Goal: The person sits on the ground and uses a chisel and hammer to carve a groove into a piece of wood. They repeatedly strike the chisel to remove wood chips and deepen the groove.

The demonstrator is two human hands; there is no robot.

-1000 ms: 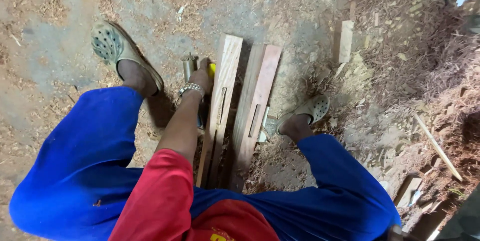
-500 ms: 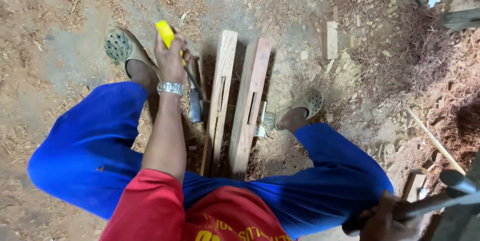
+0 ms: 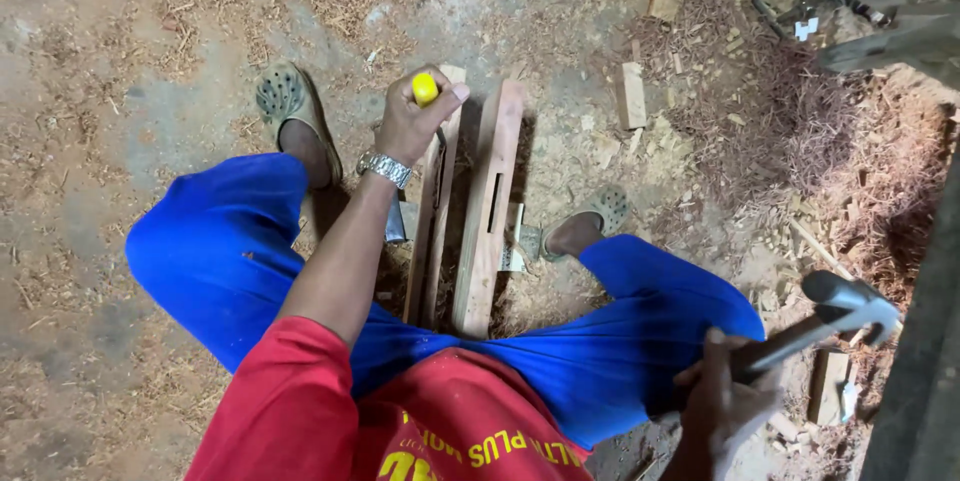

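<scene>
My left hand (image 3: 412, 123) grips a chisel with a yellow handle (image 3: 425, 89), held upright over the left of two wooden planks (image 3: 432, 231) lying side by side between my legs. The right plank (image 3: 488, 211) has a long narrow slot cut in it. Low at the right, my right hand (image 3: 722, 396) holds a hammer (image 3: 845, 306) by its handle, its metal head raised off to the right of my thigh. A metal watch (image 3: 386, 168) is on my left wrist.
Blue trousers and two sandalled feet (image 3: 285, 106) (image 3: 596, 219) flank the planks. Wood chips, shavings and offcut blocks (image 3: 630, 94) litter the dirt floor, thickest at the right. Dark metal bars (image 3: 880, 1) stand at the upper right.
My left hand has shifted right with the chisel, from beside the planks to over the left plank. The hammer in my right hand has risen into fuller view at the lower right.
</scene>
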